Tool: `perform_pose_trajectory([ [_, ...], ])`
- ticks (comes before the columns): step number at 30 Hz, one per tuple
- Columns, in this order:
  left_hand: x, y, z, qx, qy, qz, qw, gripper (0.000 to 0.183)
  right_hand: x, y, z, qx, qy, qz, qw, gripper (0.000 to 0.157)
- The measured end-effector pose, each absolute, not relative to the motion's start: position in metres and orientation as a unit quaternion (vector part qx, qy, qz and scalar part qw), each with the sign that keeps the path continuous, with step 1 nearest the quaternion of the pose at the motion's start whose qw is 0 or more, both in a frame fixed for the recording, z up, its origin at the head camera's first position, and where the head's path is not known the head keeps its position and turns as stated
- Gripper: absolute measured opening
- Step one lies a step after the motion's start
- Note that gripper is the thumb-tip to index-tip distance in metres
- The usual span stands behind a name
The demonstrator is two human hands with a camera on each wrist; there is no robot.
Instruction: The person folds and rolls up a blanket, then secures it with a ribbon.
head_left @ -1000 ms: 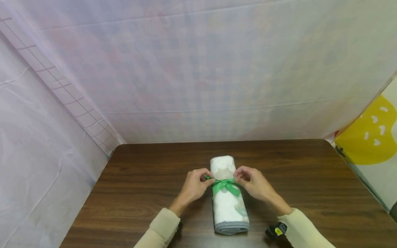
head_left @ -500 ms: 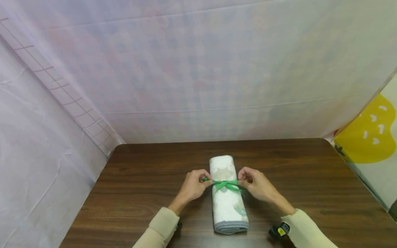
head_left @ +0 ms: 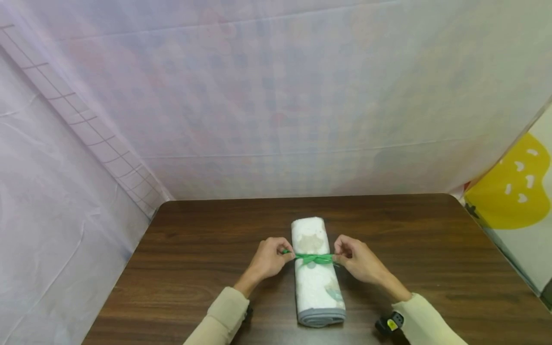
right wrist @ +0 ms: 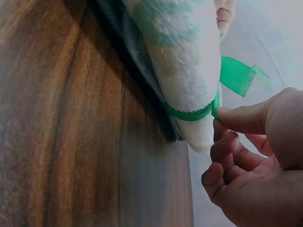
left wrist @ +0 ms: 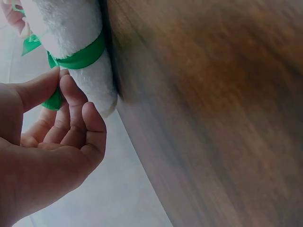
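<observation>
A rolled white blanket (head_left: 318, 292) with pale printed shapes and a grey edge lies lengthwise on the table. Round its middle runs a green ribbon (head_left: 316, 259), tied on top with a loose, frayed end sticking out (right wrist: 239, 75). On the left side, my left hand (head_left: 270, 257) pinches one part of the ribbon between thumb and index finger; a bit of green pokes out past the fingertips in the left wrist view. My right hand (head_left: 359, 258) pinches the ribbon at the opposite side, with thumb and index finger together and the other fingers curled.
The brown wood-grain table (head_left: 194, 249) has rounded far corners and ends at a pale checked curtain (head_left: 276, 120). White sheeting (head_left: 51, 215) hangs at the left. A yellow printed shape (head_left: 513, 187) shows on the right wall.
My right hand has shifted a little to the right, drawing the ribbon outward. The bow on top has narrowed and flattened. My left hand has barely moved, still pinching its end.
</observation>
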State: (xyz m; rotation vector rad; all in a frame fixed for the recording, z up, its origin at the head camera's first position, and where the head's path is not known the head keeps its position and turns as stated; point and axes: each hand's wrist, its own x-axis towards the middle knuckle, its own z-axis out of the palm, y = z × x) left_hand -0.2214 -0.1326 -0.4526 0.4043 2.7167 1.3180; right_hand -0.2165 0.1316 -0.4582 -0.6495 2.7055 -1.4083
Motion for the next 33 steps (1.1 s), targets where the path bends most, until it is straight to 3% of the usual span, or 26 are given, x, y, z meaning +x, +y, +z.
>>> perform_pose_trajectory([
  [18,-0.229,-0.135,-0.453,0.104,0.87,0.478,0.06,0.009,-0.224,0.132,-0.454,-0.186,0.87,-0.457,-0.003,0.015],
  [33,-0.227,-0.164,-0.449,0.161,0.88,0.446,0.035,0.021,-0.225,0.153,-0.446,-0.202,0.887,-0.414,-0.035,0.007],
])
